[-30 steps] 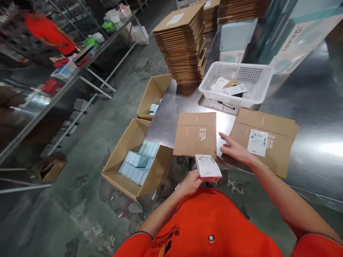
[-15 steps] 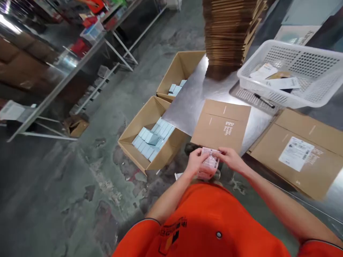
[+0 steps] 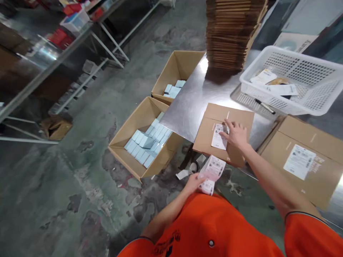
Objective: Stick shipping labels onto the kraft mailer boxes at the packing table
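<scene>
My right hand point(image 3: 235, 134) lies flat on a white shipping label point(image 3: 219, 137), pressing it onto a folded cardboard mailer point(image 3: 238, 142). The mailer rests on the edge of a steel table point(image 3: 187, 110). Close to my body, my left hand point(image 3: 192, 184) grips a strip of white and pink printed labels point(image 3: 213, 173), which curls upward. The strip hangs over the floor, near the mailer's front edge. My right palm hides part of the label.
A tall stack of flat mailers point(image 3: 227, 35) stands behind. A white plastic basket point(image 3: 289, 84) with papers and a pen point(image 3: 265, 106) is at right, beside a labelled mailer point(image 3: 301, 160). Two open cartons point(image 3: 142, 139) point(image 3: 178, 76) of pale blue boxes stand left of the table.
My right hand has left the label strip and moved forward onto the mailer, where a label now lies. My left hand keeps the strip, and the two hands are apart.
</scene>
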A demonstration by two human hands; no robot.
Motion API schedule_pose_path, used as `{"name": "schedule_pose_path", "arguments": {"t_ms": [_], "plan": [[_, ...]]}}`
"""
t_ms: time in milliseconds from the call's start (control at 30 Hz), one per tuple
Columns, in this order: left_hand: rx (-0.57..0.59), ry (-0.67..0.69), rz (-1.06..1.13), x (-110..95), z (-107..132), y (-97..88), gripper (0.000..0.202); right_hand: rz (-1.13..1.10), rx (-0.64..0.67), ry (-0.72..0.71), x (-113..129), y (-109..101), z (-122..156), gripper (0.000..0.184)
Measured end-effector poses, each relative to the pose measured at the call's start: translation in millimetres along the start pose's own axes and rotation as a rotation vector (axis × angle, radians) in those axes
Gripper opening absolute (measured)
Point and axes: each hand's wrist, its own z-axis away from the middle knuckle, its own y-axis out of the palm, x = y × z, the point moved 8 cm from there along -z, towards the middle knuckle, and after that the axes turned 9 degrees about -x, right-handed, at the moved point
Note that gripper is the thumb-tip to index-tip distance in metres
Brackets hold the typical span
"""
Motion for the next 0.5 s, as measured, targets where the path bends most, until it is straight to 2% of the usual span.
{"name": "schedule_pose_path", "arguments": {"t_ms": [67, 100, 167, 233, 300, 367, 433, 467, 500], "plan": [[-0.028, 0.037, -0.008, -1.3, 7.5, -21.6, 0.029, 0.041, -0.037, -0.034, 5.1, 2.1, 2.0, 0.064], [-0.056, 0.082, -0.003, -9.1, 7.8, -32.2, 0.029, 0.028, -0.041, -0.078, 12.6, 6.3, 4.6, 0.06], [-0.142, 0.207, 0.006, -36.7, 0.3, -50.4, 0.03, -0.019, -0.03, -0.183, 33.5, 20.1, 11.0, 0.054], [-0.214, 0.344, 0.009, -72.2, -15.5, -58.3, 0.03, -0.039, -0.043, -0.215, 51.3, 33.6, 17.8, 0.058], [-0.208, 0.442, 0.003, -103.6, -33.8, -52.4, 0.029, -0.034, -0.069, -0.207, 63.2, 41.4, 29.6, 0.066], [-0.146, 0.496, -0.021, -124.2, -46.6, -38.6, 0.029, -0.067, -0.041, -0.329, 77.4, 43.9, 53.2, 0.068], [-0.109, 0.522, -0.098, -133.4, -49.4, -27.2, 0.029, -0.143, 0.044, -0.542, 86.5, 40.2, 87.3, 0.062], [-0.112, 0.53, -0.154, -134.8, -47.4, -24.0, 0.028, -0.177, 0.071, -0.585, 81.5, 34.8, 101.4, 0.058], [-0.126, 0.534, -0.214, -135.0, -43.9, -22.6, 0.028, -0.19, 0.067, -0.522, 66.3, 27.4, 107.9, 0.054]]}}
